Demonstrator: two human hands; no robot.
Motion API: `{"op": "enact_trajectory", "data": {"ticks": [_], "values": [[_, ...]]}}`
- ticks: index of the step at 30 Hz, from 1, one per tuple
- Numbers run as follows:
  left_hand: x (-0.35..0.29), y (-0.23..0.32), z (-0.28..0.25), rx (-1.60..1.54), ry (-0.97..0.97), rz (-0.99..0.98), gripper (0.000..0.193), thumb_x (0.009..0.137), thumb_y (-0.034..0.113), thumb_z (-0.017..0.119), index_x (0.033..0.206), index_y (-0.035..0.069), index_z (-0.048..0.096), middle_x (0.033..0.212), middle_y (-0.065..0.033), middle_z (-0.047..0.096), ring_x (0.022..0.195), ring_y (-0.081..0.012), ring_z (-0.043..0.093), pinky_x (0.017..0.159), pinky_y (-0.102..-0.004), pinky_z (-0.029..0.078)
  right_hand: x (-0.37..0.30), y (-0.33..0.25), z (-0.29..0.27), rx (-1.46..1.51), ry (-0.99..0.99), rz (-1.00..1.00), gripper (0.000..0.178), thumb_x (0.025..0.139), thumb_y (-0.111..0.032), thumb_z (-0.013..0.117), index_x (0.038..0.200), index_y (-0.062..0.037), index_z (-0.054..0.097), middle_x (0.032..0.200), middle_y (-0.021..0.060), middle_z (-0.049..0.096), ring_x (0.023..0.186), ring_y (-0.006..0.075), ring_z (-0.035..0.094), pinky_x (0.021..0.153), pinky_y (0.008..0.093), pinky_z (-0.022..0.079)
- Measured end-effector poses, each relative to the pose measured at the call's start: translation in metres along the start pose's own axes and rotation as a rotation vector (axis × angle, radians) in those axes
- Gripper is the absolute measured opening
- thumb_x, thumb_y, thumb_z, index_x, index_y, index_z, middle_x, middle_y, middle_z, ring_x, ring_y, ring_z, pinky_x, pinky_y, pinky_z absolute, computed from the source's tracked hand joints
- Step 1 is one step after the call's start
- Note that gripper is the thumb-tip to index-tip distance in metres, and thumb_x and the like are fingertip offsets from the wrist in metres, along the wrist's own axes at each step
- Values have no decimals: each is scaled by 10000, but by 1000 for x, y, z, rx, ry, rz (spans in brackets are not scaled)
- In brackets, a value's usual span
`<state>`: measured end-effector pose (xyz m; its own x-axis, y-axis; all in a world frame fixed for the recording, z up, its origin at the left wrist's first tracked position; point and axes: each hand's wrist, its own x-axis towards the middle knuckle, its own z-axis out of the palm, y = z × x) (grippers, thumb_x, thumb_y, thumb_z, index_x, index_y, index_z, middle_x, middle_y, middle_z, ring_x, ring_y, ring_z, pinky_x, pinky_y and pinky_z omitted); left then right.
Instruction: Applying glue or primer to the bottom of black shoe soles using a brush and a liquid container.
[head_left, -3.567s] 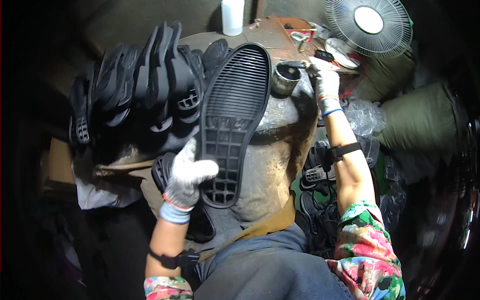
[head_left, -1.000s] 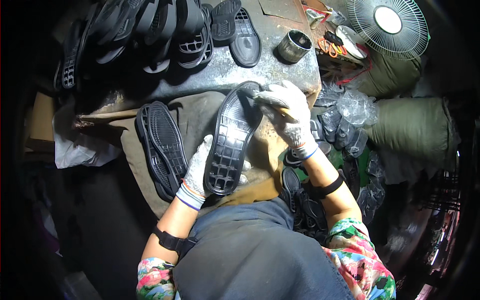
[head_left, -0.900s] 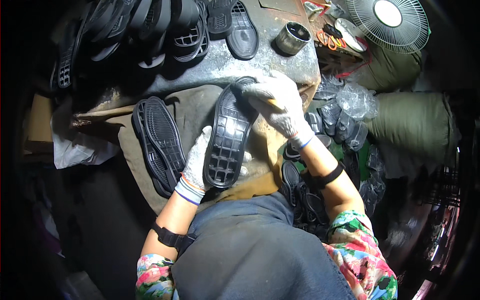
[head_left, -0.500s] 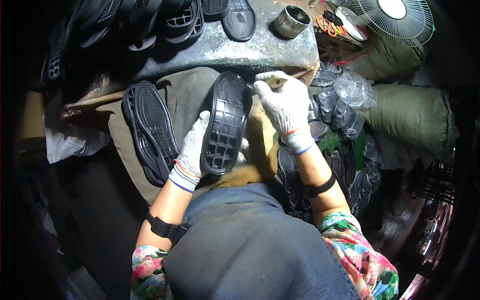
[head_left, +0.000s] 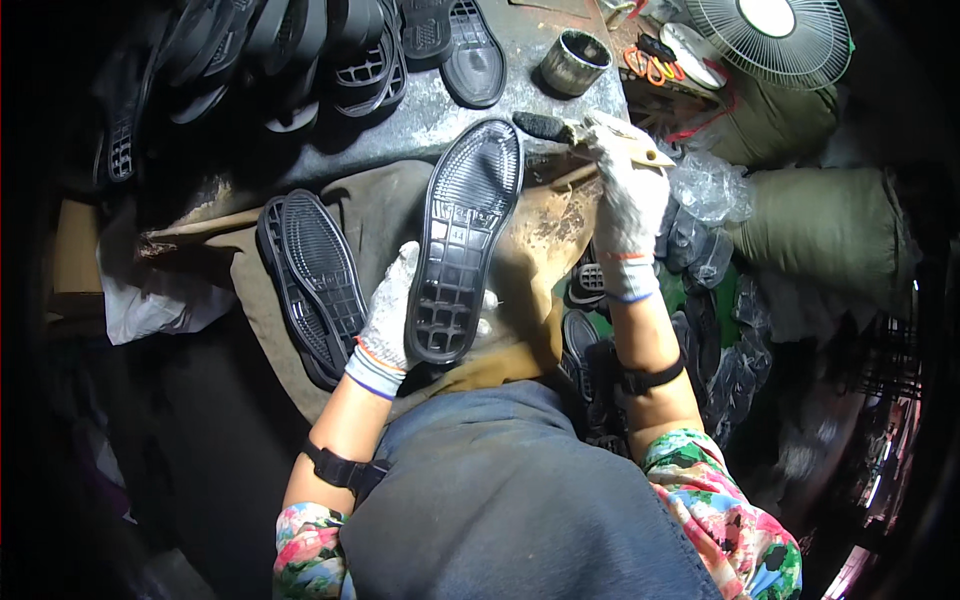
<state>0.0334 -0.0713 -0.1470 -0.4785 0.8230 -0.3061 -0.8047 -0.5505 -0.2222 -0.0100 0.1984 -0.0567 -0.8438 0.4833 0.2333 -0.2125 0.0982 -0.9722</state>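
In a white knit glove, my left hand grips the heel end of a black shoe sole, its gridded, ribbed inner side turned up. My right hand, gloved the same way, is closed round the pale wooden handle of a brush. The brush's dark bristles point left, just off the toe of the held sole. Beside my left hand, a pair of black soles lies stacked on a brown cloth over my lap.
On the grey worktable stand a stained metal cup and several black soles. Orange-handled scissors and a fan are at the back right. Plastic bags and a stuffed green sack fill the right side.
My right hand has drawn away to the right from the sole, bringing the brush head into sight. The left hand has turned the sole so that its toe end shows fully.
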Motion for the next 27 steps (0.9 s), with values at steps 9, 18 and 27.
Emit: {"op": "enact_trajectory", "data": {"ticks": [9, 18, 27], "values": [[22, 11, -9, 181, -106, 80, 668, 1086, 533, 349, 1481, 8, 470, 1326, -292, 625, 1109, -542, 657, 880, -711, 557, 8, 70, 42, -15, -79, 96, 172, 892, -139, 777, 1037, -48, 761, 990, 67, 775, 897, 124, 706, 844, 293, 564], [24, 15, -7, 182, -34, 75, 694, 1078, 566, 341, 1464, 11, 497, 1282, -312, 648, 1068, -559, 665, 858, -698, 567, 24, 70, 47, -97, -15, 76, 241, 907, -191, 771, 1110, -65, 741, 985, 45, 769, 878, 120, 699, 827, 285, 554], [16, 18, -9, 171, -101, 77, 654, 1085, 537, 323, 1462, 32, 500, 1301, -253, 656, 1127, -559, 637, 866, -737, 540, -41, 25, 54, -20, -335, 269, 190, 927, -130, 744, 1093, -38, 758, 982, 25, 776, 874, 75, 697, 799, 235, 554]]}}
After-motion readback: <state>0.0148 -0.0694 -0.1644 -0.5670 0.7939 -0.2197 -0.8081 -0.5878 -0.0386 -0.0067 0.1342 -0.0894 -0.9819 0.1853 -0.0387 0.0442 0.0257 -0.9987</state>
